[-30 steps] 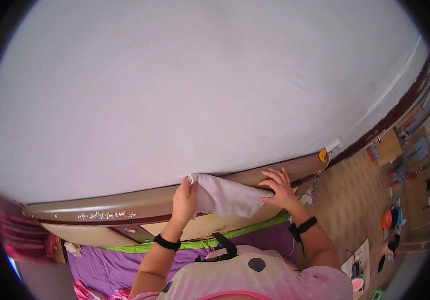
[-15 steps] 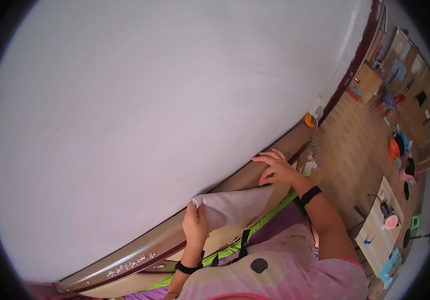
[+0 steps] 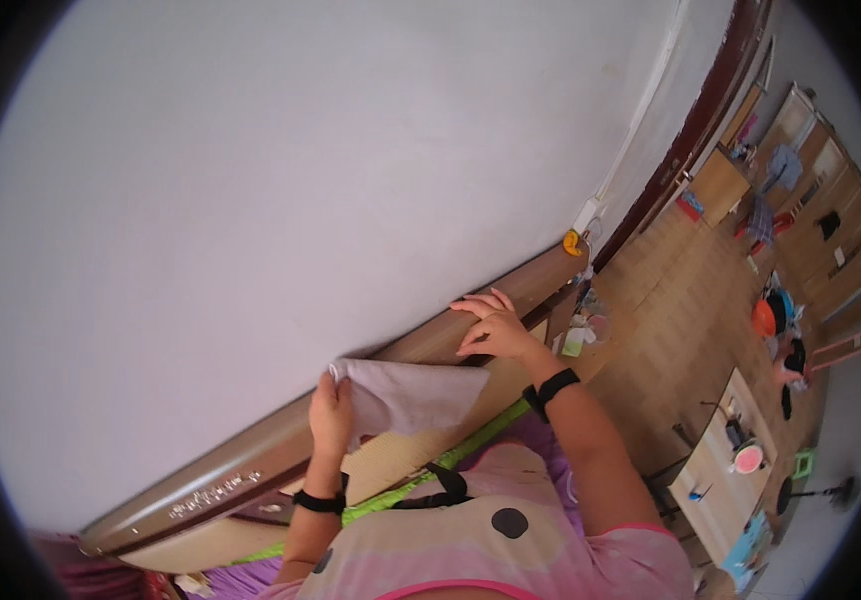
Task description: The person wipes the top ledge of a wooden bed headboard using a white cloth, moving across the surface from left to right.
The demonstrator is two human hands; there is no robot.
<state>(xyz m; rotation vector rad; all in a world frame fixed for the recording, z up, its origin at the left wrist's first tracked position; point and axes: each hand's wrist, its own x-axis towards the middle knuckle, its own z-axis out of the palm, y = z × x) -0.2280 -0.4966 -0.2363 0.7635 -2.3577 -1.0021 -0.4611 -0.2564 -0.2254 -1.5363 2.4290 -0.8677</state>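
While the left hand (image 3: pixel 331 415) grips a pale grey cloth (image 3: pixel 416 395) at the headboard (image 3: pixel 271 440), the right hand (image 3: pixel 501 330) stands apart from it.

Cloth hangs over the headboard's top edge and front, mid-length, beside the wall (image 3: pixel 301 200); its upper left corner is pinched between left thumb and curled fingers. Right hand is half open, nothing in it, fingers bent and spread above the top edge, toward the right end where a yellow object (image 3: pixel 572 242) sits; contact with the board cannot be told. Change: one second earlier, right fingers are at the cloth's right end; now a gap shows. Left grip unchanged; headboard slants more steeply in view.
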